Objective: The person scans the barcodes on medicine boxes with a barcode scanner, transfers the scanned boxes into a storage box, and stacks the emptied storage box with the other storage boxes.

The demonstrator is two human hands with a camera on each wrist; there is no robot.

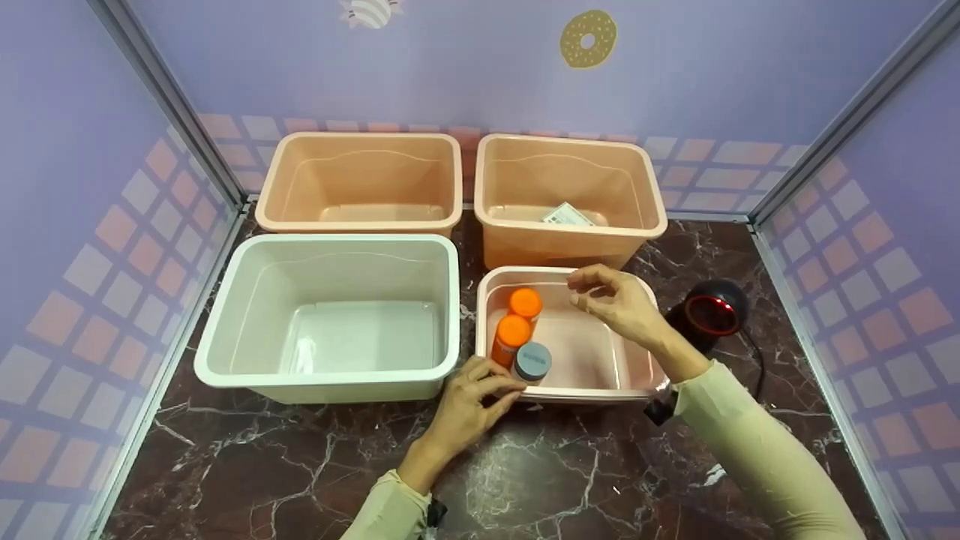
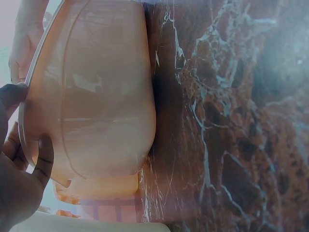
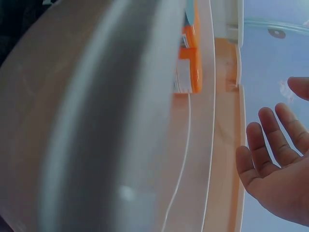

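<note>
A small pale pink bin [image 1: 592, 394] stands at front right, with two orange-capped bottles, one behind [image 1: 526, 302] and one in front [image 1: 513, 330], and a grey-capped bottle [image 1: 533, 361] grouped in its left end. At the bin's front left corner, my left hand [image 1: 465, 401] grips the rim. The left wrist view shows that thumb against the bin's outer wall and fingers over the rim [image 2: 24, 113]. Over the bin's right half hovers my right hand [image 1: 626, 307], holding nothing. In the right wrist view its fingers [image 3: 263, 150] are spread and gently bent.
A pale green bin [image 1: 330, 377] stands at left. Behind are two orange bins, left [image 1: 360, 225] and right [image 1: 570, 232]; the right one contains a small white box [image 1: 568, 215]. A black device with a red-lit window [image 1: 712, 311] and cable stands at right. Patterned walls enclose the marbled surface [image 1: 300, 465].
</note>
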